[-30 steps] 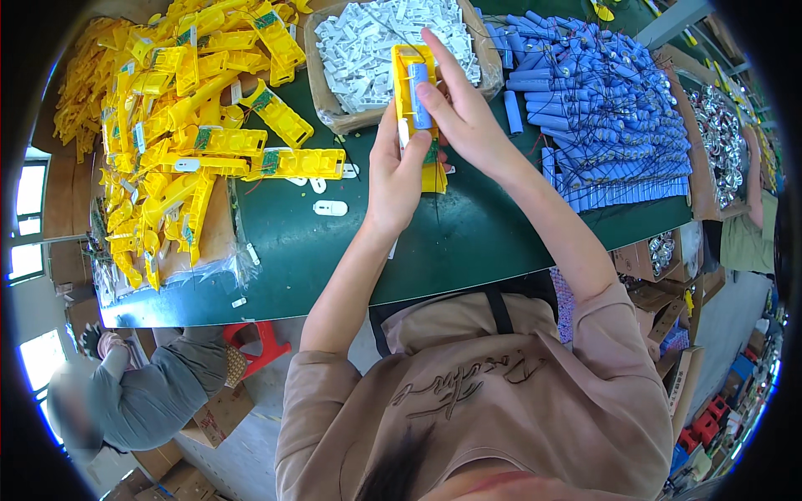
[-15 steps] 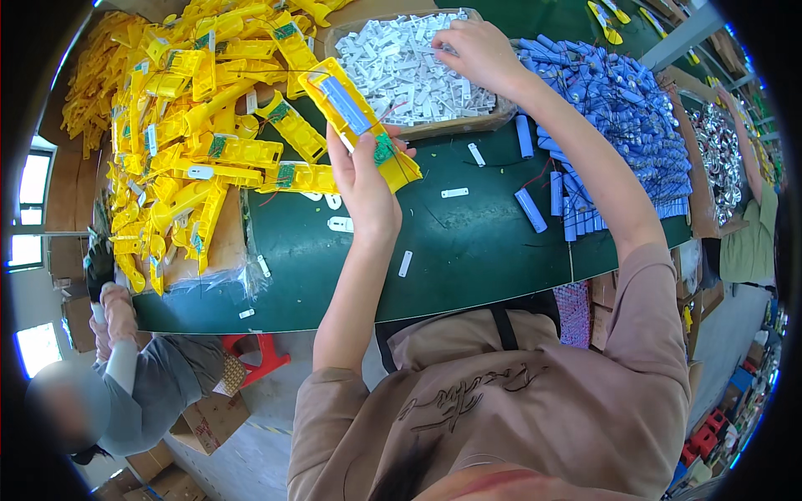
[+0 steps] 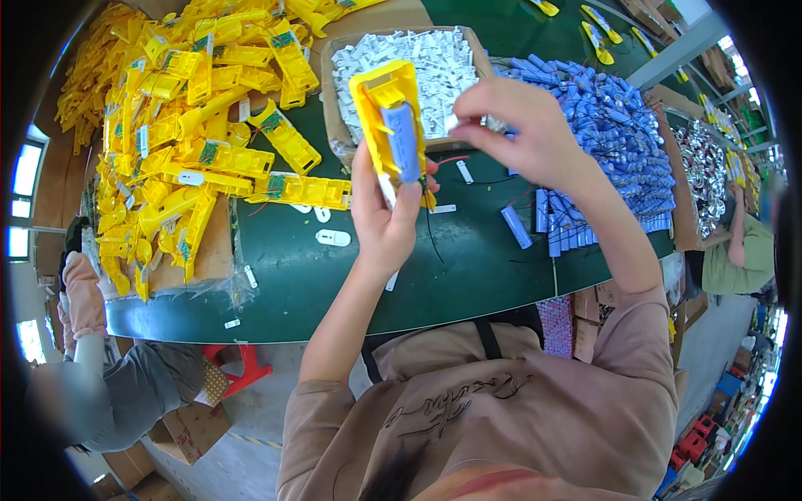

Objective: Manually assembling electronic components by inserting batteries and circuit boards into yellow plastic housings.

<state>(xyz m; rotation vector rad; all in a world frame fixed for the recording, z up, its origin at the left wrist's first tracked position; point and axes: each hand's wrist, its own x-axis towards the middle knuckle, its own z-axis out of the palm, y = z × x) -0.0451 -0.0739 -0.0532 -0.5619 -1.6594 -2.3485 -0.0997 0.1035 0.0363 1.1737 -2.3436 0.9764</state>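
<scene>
My left hand (image 3: 384,221) is closed round a yellow plastic casing (image 3: 370,102), held tilted with its hollow side toward me. Inside the casing lies a blue cylindrical battery (image 3: 403,144); a red and a black wire stick out beside it. Between the thumb and fingertips of my right hand (image 3: 530,134) is a small white plastic piece (image 3: 453,123), mostly covered by the fingers. That hand hovers just right of the casing, apart from it. Behind both hands, many similar white pieces (image 3: 418,52) fill a cardboard box (image 3: 332,125).
Yellow casings (image 3: 213,154), some with green circuit boards, heap up on the left. Wired blue batteries (image 3: 610,142) are piled at right, before a box of shiny metal parts (image 3: 702,167). Loose white parts (image 3: 332,238) dot the green table (image 3: 301,288). Other people work at both sides.
My right hand has left the white-piece box and come back toward me with a white piece. The casing in my left hand has turned more upright and moved slightly right.
</scene>
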